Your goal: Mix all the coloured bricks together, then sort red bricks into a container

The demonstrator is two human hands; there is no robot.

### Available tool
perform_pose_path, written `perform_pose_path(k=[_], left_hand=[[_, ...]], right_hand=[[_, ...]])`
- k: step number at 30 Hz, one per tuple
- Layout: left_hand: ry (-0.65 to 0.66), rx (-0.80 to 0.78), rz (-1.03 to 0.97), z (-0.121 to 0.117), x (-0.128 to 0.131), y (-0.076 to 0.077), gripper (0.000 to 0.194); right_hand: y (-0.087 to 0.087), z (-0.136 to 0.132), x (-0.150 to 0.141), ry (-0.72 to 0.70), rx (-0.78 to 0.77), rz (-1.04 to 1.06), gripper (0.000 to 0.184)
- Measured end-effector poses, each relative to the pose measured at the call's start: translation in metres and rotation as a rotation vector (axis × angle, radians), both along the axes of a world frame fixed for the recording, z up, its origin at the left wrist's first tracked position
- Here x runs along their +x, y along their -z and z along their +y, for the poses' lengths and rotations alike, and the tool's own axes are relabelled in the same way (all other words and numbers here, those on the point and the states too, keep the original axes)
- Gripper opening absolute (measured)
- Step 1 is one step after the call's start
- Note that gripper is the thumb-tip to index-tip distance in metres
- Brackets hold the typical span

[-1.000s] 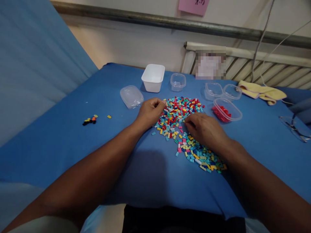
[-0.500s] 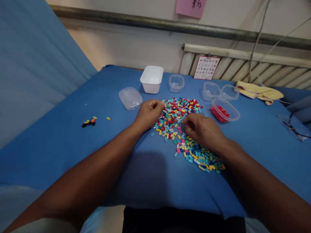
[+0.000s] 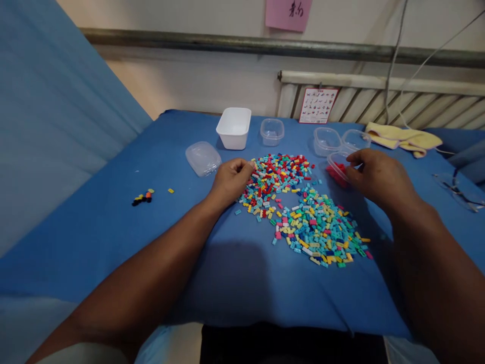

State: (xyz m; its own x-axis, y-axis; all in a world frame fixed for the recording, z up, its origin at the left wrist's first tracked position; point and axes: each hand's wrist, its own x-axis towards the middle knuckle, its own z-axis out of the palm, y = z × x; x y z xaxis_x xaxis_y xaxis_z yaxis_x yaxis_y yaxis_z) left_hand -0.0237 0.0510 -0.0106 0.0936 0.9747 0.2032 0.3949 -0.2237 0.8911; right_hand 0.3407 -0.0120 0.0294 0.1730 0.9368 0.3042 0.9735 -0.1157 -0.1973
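A large pile of small building bricks (image 3: 278, 174) in many colours lies mid-table, and a second, mostly teal and yellow heap (image 3: 322, 227) joins it at the near right. My left hand (image 3: 232, 181) rests at the left edge of the first pile, thumb and fingers pinched together; whatever they hold is hidden. My right hand (image 3: 373, 174) hovers at the right side of a clear plastic container with red bricks (image 3: 337, 174), covering part of it. Its fingers are curled closed, and I cannot make out anything between them.
Along the back stand a white tub (image 3: 234, 129), a clear container (image 3: 272, 132) and two more clear containers (image 3: 327, 141). A clear lid (image 3: 203, 158) lies left. Black, yellow and orange bricks (image 3: 142, 198) sit far left. Yellow cloth (image 3: 403, 137) and glasses (image 3: 458, 192) are right.
My right hand has moved right, from the brick pile to the container of red bricks, uncovering the near-right heap. My left hand stays at the pile's left edge. The view has shifted slightly.
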Motion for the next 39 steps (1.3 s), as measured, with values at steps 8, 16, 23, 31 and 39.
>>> perform_pose_path(k=[8, 16, 23, 31, 39], left_hand=[[0.217, 0.090, 0.270, -0.018, -0.013, -0.027, 0.034], [0.436, 0.220, 0.858, -0.045, -0.009, -0.047, 0.026], [0.448, 0.202, 0.942, -0.046, -0.005, -0.045, 0.028], [0.391, 0.229, 0.738, -0.042, -0.008, -0.045, 0.027], [0.683, 0.101, 0.735, -0.061, -0.013, -0.075, 0.019]], right_hand=[[0.007, -0.007, -0.035, -0.337, 0.280, 0.067, 0.020], [0.032, -0.016, -0.089, -0.781, 0.022, 0.111, 0.027], [0.046, -0.015, -0.094, -0.785, -0.028, 0.083, 0.028], [0.028, -0.014, -0.090, -0.848, -0.180, 0.169, 0.027], [0.035, -0.039, -0.062, -0.730, -0.114, 0.554, 0.030]])
